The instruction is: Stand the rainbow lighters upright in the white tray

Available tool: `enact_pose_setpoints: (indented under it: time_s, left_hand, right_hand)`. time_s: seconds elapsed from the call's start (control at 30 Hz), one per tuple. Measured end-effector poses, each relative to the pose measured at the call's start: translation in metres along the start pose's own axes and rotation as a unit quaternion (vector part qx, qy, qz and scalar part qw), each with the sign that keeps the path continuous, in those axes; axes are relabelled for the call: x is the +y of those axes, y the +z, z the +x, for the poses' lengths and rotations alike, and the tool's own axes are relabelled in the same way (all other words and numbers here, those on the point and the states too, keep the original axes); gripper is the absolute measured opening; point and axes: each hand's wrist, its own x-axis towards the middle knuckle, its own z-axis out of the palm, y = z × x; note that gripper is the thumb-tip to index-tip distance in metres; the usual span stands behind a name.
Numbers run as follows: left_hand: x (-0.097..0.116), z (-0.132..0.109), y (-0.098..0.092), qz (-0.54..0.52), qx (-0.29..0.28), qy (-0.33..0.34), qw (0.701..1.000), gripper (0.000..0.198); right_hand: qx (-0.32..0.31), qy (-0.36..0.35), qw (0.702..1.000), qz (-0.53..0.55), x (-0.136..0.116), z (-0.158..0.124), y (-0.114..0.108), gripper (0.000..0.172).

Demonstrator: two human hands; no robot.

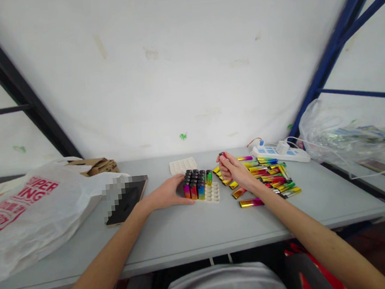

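Several shiny multicoloured lighters (pixel 194 190) with black tops stand upright in rows in a white tray (pixel 213 195) with round hollows. My left hand (pixel 169 191) rests at the tray's left side, thumb and fingers apart around its corner, holding nothing. Raised just beyond the tray's right side, my right hand (pixel 230 167) is closed on a lighter (pixel 221 154), whose dark and red end shows above the fingers. To the right lies a loose pile of metallic rainbow lighters (pixel 272 175), partly behind my right forearm.
A second white tray (pixel 182 165) lies behind the first. On the left are a dark tablet (pixel 126 202), a white plastic bag (pixel 43 207) and brown cardboard (pixel 96 166). A white power strip (pixel 291 153) and clear plastic bags (pixel 357 143) are at the right.
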Motion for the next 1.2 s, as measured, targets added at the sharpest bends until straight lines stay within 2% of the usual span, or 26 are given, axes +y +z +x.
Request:
enact_pose_setpoints:
  time_s: [0.2,0.37,0.53,0.7,1.0,1.13,1.2]
  left_hand:
    - [0.001,0.001,0.000,-0.006,-0.003,0.005,1.000,0.083]
    - [0.000,0.001,0.000,-0.004,-0.003,0.001,1.000,0.082]
    - [-0.002,0.001,0.000,-0.001,-0.002,0.002,1.000,0.081]
    - [-0.003,0.001,0.000,0.001,-0.006,0.006,1.000,0.082]
    - [0.000,0.001,0.000,0.000,-0.007,0.004,1.000,0.082]
    - [0.000,0.001,0.000,-0.001,-0.011,0.004,1.000,0.083]
    - [0.000,0.001,-0.001,-0.003,-0.010,0.007,1.000,0.082]
  right_hand:
    - [0.055,-0.053,0.987,-0.144,0.003,-0.004,0.008,0.051]
    - [0.088,-0.034,0.971,-0.222,0.008,-0.004,0.006,0.056]
    - [0.125,-0.026,0.958,-0.256,0.005,-0.005,0.006,0.044]
    - [0.105,-0.034,0.961,-0.253,-0.003,-0.009,0.009,0.035]
    - [0.087,-0.062,0.959,-0.263,0.000,-0.009,0.008,0.042]
    - [0.014,-0.074,0.960,-0.270,-0.008,-0.013,0.005,0.040]
    - [-0.014,-0.124,0.939,-0.321,-0.011,-0.014,0.003,0.041]
